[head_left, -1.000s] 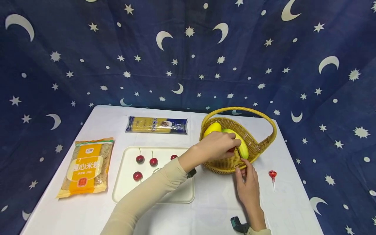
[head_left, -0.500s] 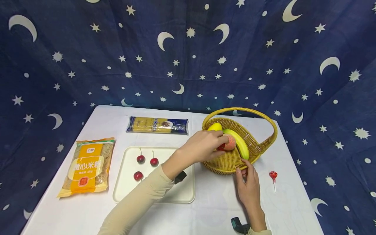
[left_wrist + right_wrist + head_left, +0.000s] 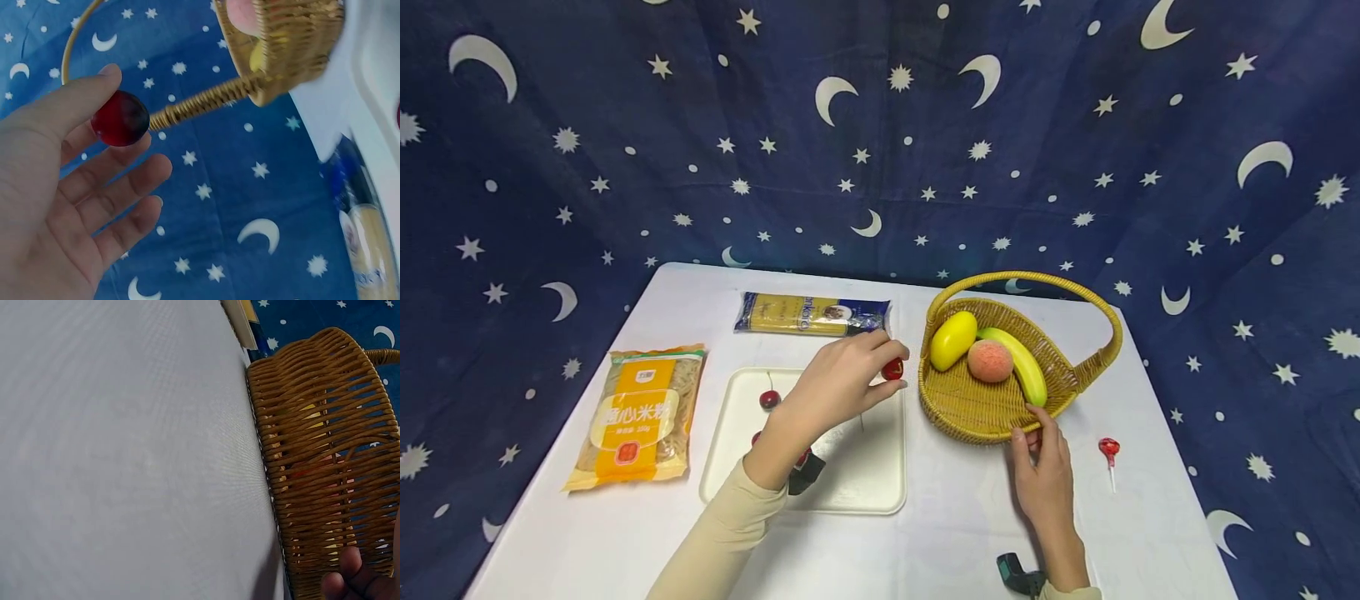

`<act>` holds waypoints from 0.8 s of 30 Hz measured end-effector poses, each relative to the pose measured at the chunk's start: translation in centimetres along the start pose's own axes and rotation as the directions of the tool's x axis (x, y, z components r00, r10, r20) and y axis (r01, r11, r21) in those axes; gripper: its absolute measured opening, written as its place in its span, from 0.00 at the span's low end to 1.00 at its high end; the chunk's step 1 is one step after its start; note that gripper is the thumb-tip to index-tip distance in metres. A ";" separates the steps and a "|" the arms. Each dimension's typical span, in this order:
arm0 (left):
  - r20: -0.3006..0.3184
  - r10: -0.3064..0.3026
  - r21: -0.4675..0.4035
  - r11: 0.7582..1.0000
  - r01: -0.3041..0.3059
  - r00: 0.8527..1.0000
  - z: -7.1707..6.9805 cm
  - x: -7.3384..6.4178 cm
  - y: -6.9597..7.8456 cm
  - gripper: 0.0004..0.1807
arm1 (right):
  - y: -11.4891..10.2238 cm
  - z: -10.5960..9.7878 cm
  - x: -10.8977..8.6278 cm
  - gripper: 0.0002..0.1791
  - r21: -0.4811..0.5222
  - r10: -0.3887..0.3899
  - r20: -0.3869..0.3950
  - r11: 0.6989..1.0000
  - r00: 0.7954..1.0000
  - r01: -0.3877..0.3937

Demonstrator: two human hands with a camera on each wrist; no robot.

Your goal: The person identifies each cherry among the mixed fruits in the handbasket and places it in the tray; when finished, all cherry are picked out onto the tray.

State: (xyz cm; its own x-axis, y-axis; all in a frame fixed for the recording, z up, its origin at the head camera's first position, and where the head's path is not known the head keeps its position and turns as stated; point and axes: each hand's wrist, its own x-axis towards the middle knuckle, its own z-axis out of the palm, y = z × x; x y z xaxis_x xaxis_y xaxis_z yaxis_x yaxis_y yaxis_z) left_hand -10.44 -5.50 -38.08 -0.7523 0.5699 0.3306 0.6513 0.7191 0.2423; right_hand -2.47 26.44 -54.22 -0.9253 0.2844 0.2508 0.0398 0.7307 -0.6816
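Observation:
My left hand point(image 3: 842, 379) pinches a dark red cherry point(image 3: 892, 369) between thumb and fingertips, above the right part of the cream tray point(image 3: 880, 500). The left wrist view shows the round, shiny cherry point(image 3: 120, 119) close up, the other fingers loosely spread. My right hand point(image 3: 1047, 471) grips the front rim of the wicker basket point(image 3: 962, 421); in the right wrist view its fingertips point(image 3: 351, 561) lie against the woven side. Inside the basket are a yellow mango-like fruit point(image 3: 953, 341), a peach point(image 3: 990, 361) and a banana point(image 3: 1017, 364). Another cherry point(image 3: 769, 400) lies on the tray, others partly hidden by my left arm.
A noodle bag point(image 3: 636, 417) lies on the left of the white table point(image 3: 955, 533). Behind the tray lies a pasta packet point(image 3: 797, 314). A red lollipop point(image 3: 1108, 450) lies right of my right hand. The basket's tall handle point(image 3: 1022, 277) arches over it.
My left hand has come out of the basket with the cherry and moved left over the tray, uncovering the peach. The right hand stays at the basket rim. The head view has shifted slightly.

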 end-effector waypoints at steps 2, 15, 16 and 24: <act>-0.009 -0.022 0.004 1.000 0.022 1.000 0.0 -0.9 -0.4 0.16 | 0.0 0.0 0.0 0.25 -0.002 0.000 0.003 1.000 1.000 0.000; -0.030 -0.100 0.033 0.994 0.101 0.995 1.1 -5.7 -2.0 0.16 | 0.0 -0.1 0.2 0.25 0.003 -0.009 -0.004 1.000 1.000 0.009; -0.028 -0.105 0.037 0.994 0.106 0.994 1.2 -5.9 -2.0 0.17 | 0.0 -0.1 0.2 0.25 0.002 -0.008 -0.003 1.000 1.000 0.008; 0.058 -0.125 0.015 0.992 0.124 0.990 2.4 -6.9 -1.9 0.15 | -0.1 0.0 0.1 0.25 0.010 -0.010 -0.001 1.000 1.000 0.010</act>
State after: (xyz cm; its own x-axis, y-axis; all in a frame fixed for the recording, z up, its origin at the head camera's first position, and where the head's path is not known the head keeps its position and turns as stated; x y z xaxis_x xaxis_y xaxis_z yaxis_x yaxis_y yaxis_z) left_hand -6.75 -9.89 -42.97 -0.8323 0.4976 0.2442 0.5510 0.7905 0.2674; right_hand -2.55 26.37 -54.16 -0.9252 0.2775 0.2587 0.0265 0.7275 -0.6856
